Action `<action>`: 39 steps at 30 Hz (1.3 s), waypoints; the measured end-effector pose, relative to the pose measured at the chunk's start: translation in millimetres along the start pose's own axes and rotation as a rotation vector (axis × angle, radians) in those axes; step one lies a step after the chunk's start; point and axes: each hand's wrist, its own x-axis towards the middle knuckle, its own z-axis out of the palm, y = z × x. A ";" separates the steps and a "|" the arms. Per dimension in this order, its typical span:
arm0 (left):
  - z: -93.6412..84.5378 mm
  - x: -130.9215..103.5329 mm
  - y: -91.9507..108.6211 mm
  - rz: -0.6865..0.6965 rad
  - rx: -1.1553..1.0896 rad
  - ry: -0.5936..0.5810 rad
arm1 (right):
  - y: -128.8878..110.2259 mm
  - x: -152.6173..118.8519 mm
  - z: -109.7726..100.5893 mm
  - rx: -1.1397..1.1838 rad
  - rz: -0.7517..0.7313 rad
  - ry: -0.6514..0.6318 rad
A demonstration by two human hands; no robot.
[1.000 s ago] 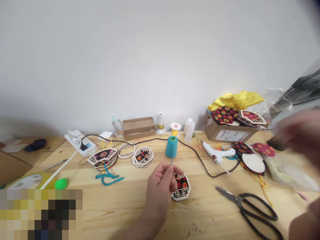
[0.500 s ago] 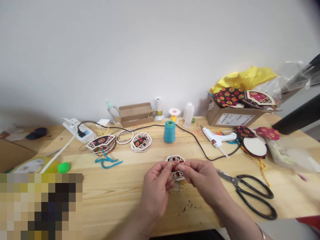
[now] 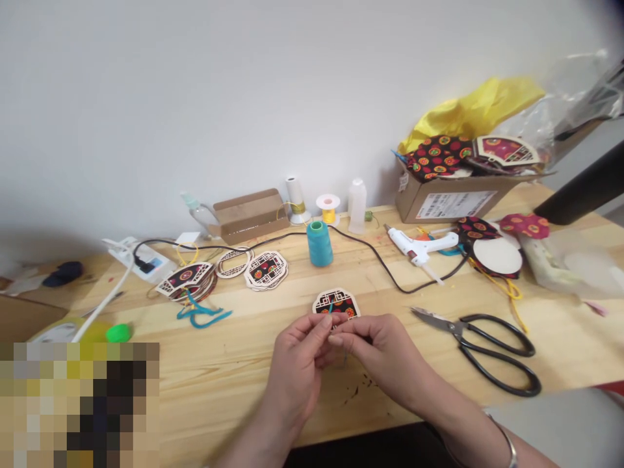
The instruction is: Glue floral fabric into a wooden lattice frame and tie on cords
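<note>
The wooden bench (image 3: 219,390) is the biggest thing, and it carries all the rest. A cardboard box (image 3: 455,205) stands near the wall, maybe to keep the middle free for working, with patterned cloth pieces heaped in it. The black-handled scissors (image 3: 457,328) lie flat beside the right arm, I think so they are easy to reach. The left hand (image 3: 297,357) and right hand (image 3: 390,354) meet in the middle, likely because a thin string needs two sets of fingertips. The left grip is pinched on a blue thread (image 3: 331,307), whose short end pokes up above the thumb. The right grip has finger and thumb together too, but I can't tell what is between them. The wooden lattice panel (image 3: 336,300) is just past the hands. A blue cone of thread (image 3: 320,246) stands upright on its wide end behind it, so it shouldn't roll. The hands hide the panel's bottom part, blurry squares cover the bottom left corner, and both arms are cut off below.
</note>
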 end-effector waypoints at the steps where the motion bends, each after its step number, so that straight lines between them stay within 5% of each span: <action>1: 0.1 0.0 -0.3 -0.006 0.002 -0.001 | 0.8 -1.4 -0.2 -0.031 -0.017 -0.011; 12: 10.3 2.2 -2.2 -0.023 0.043 0.008 | 3.6 -9.0 -12.7 -0.317 -0.096 0.003; 30: 69.9 9.2 -15.7 -0.114 -0.025 0.032 | 12.7 -17.3 -68.2 -0.520 -0.171 0.115; 39: 65.3 5.7 -13.3 -0.209 -0.192 0.065 | 9.6 -16.1 -71.1 -0.703 -0.355 0.077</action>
